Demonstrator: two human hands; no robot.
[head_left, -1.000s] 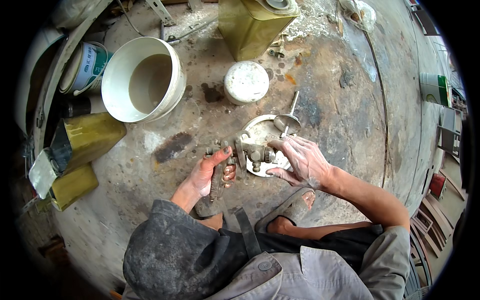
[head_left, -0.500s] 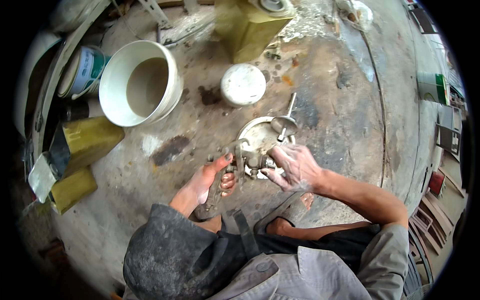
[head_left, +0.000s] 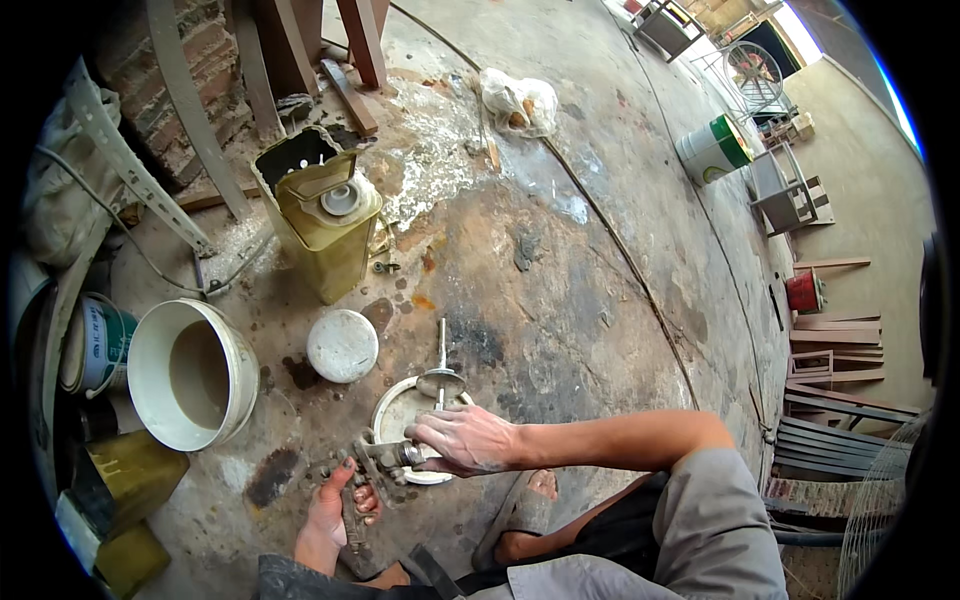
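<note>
A dirty metal spray gun (head_left: 376, 456) is held low over the floor by both hands. My left hand (head_left: 328, 507) is closed around its handle. My right hand (head_left: 464, 441) closes its fingers over the nozzle end, hiding part of it. Beneath the gun and my right hand lies a round white lid (head_left: 386, 405), stained inside. A metal disc with a thin rod through it (head_left: 440, 382) rests on the lid's far edge. Just beyond, to the left, stands a round white tub (head_left: 343, 346).
At left stands a white bucket (head_left: 248, 395) of murky liquid, near a cut-open yellowish can (head_left: 130, 475) and a paint pail (head_left: 98, 345). A tall square can (head_left: 335, 250) stands farther off. A hose (head_left: 630, 262) crosses the floor. Wooden and metal pieces (head_left: 835, 350) lie far right.
My view has swung up and to the right, so the floor things sit lower and farther left. Both hands stay on the spray gun.
</note>
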